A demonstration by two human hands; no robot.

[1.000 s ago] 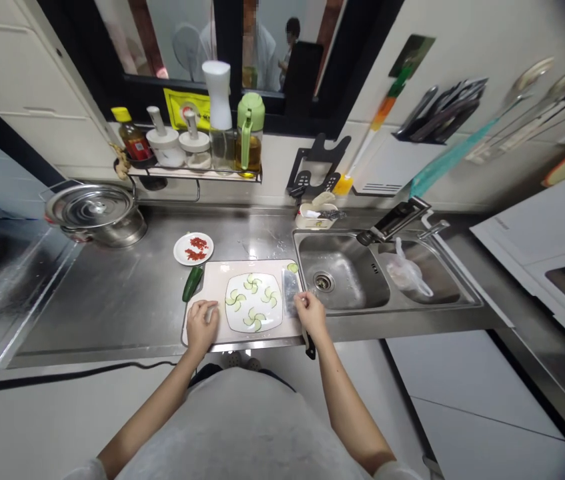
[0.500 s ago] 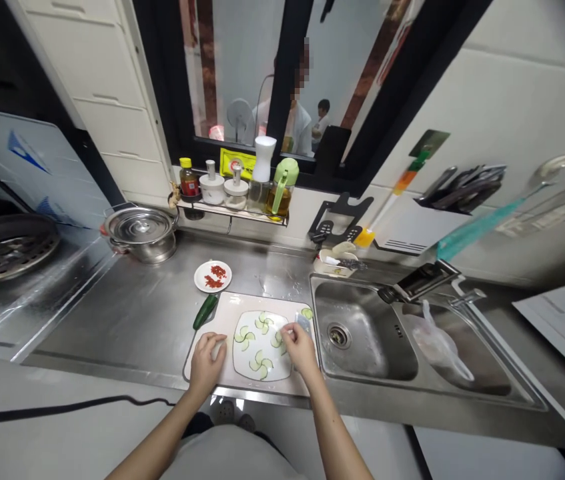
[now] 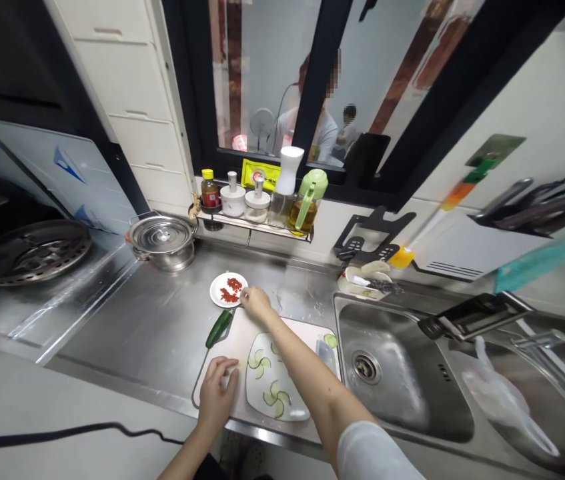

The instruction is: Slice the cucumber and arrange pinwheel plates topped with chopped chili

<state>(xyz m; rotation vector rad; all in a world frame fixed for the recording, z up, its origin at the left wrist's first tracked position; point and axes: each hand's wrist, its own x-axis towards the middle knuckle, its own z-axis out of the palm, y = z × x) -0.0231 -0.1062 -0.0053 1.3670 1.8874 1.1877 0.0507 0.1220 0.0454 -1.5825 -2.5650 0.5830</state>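
My right hand [image 3: 256, 303] reaches across the cutting board [image 3: 205, 387] to the right rim of a small white plate [image 3: 215, 297]. Its fingertips are pinched together; whatever may be between them is too small to make out. Chopped red pieces [image 3: 231, 291] lie on that plate. My left hand [image 3: 218, 390] hovers over the board's left part, fingers curved and apart, holding nothing. Beside it, a square white plate [image 3: 259, 387] bears thin green-edged cucumber slices [image 3: 277, 399] in pinwheels, partly hidden by my right forearm. A dark green cucumber piece [image 3: 219, 329] lies at the board's upper left edge.
To the right is a double sink [image 3: 392, 360] with a plastic bag [image 3: 499, 393] in the far basin. A lidded steel pot [image 3: 165, 243] stands back left. Above the counter, a rack [image 3: 255, 228] holds seasoning jars. A bluish flat piece [image 3: 326, 353] lies on the board's right side.
My right hand has moved from the pinwheel at the square plate's right side, up and left to the small plate of red pieces. My left hand stays by the board. The camera view has shifted.
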